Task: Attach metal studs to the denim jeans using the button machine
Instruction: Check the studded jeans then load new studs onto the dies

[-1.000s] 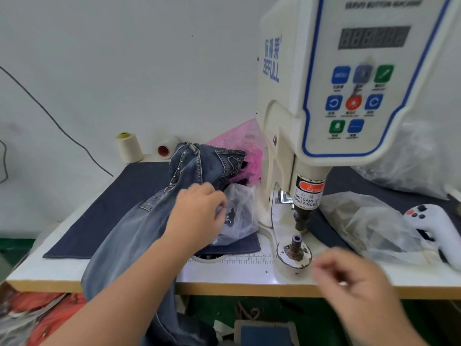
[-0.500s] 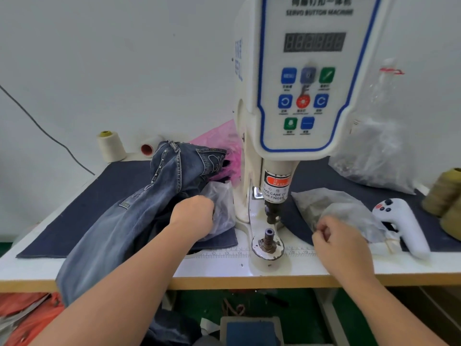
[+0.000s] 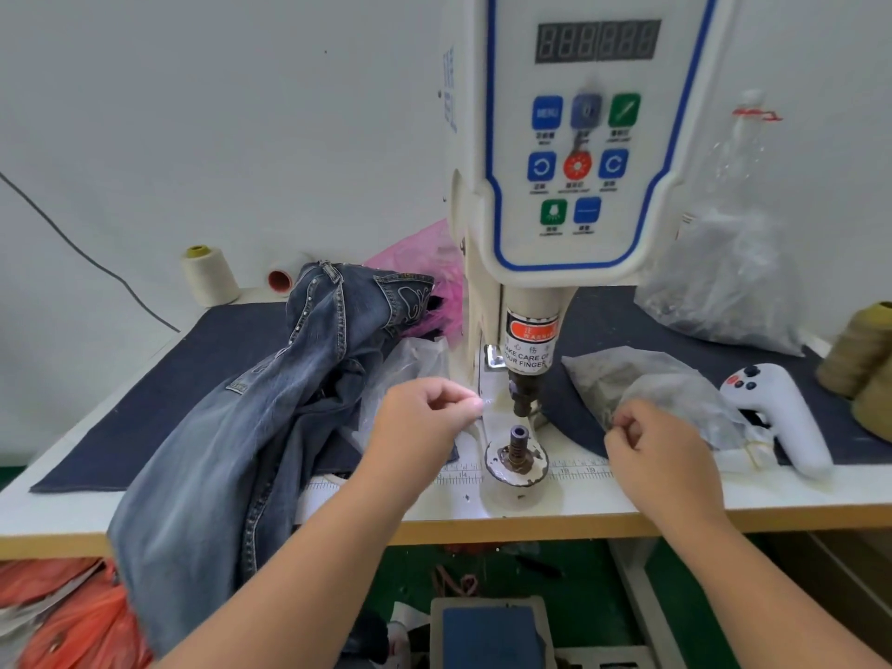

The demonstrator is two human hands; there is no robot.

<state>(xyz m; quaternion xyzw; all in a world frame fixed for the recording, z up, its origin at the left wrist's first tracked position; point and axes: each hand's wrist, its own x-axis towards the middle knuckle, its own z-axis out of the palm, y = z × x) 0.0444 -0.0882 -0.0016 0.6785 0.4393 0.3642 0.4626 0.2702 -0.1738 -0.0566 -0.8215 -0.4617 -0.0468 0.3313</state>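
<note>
Head view: denim jeans heaped left of button machine, draped off table edge. Likely soft, floppy; best pinched flat near seam. Left hand and right hand fingers curled, pinching something tiny, unclear what.

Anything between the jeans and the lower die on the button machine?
Partly: the left hand hangs between the jeans and the lower die, and a clear plastic bag lies there. The die top is bare.
</note>
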